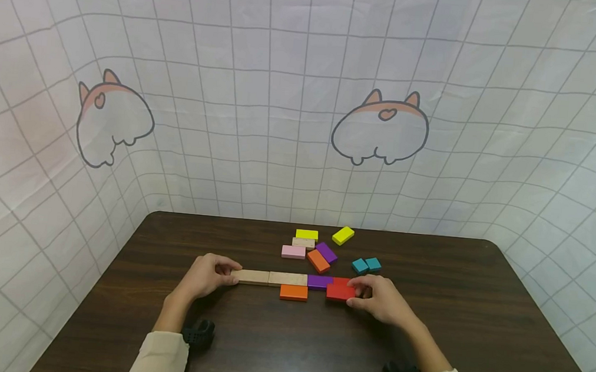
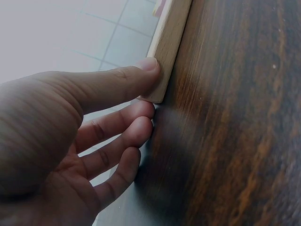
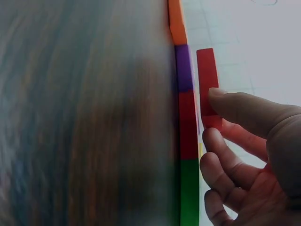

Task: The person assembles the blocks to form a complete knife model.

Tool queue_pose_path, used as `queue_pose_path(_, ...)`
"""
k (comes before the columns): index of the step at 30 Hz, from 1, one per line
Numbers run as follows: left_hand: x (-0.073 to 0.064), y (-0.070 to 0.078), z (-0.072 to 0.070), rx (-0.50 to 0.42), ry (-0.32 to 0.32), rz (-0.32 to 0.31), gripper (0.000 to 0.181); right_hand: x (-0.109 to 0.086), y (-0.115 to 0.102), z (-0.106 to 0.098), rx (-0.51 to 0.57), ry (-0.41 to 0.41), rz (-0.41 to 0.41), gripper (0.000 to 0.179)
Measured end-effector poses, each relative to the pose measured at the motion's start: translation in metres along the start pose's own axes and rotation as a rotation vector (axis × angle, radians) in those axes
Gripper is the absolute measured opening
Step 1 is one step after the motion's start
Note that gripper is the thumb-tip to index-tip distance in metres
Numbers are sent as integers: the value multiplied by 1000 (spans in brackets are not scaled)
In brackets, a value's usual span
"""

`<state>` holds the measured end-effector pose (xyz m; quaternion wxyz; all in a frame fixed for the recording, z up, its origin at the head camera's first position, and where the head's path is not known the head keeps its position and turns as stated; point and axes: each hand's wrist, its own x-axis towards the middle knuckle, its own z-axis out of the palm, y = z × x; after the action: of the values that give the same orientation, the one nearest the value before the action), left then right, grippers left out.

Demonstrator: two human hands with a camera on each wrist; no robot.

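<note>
A row of flat blocks lies across the table. At its left end, my left hand [image 1: 209,275] pinches a plain wooden block [image 1: 253,277], the thumb on its near face [image 2: 165,59]. A second plain block [image 1: 288,278], a purple block [image 1: 319,282] and a red block [image 3: 188,125] continue the row. A green block [image 3: 190,190] follows, hidden by my hand in the head view. My right hand [image 1: 381,298] holds another red block [image 1: 340,293] between thumb and fingers, raised above the row. An orange block [image 1: 294,293] lies against the row's near side.
Behind the row lie two yellow blocks [image 1: 343,235], a plain one [image 1: 303,242], a pink one [image 1: 293,252], an orange one [image 1: 318,261], a purple one [image 1: 327,252] and two teal pieces [image 1: 373,264]. A gridded curtain [image 1: 256,176] surrounds the dark table [image 1: 283,350].
</note>
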<state>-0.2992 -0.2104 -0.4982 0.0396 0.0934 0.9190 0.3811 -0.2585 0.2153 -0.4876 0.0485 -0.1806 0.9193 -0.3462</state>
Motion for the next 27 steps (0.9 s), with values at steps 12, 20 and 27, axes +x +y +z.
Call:
queue_pose_path(12,-2,2,-1,1,2,5,20,4,-6,7,-48,-31,3,26)
queue_pose_path(20,-1,1,0,-2,5,-2,20,7,-8,11,-84,-40,41,26)
queue_pose_path(27,-1,1,0,-4,6,-2,20,6,-11,10,-49,-42,66,24)
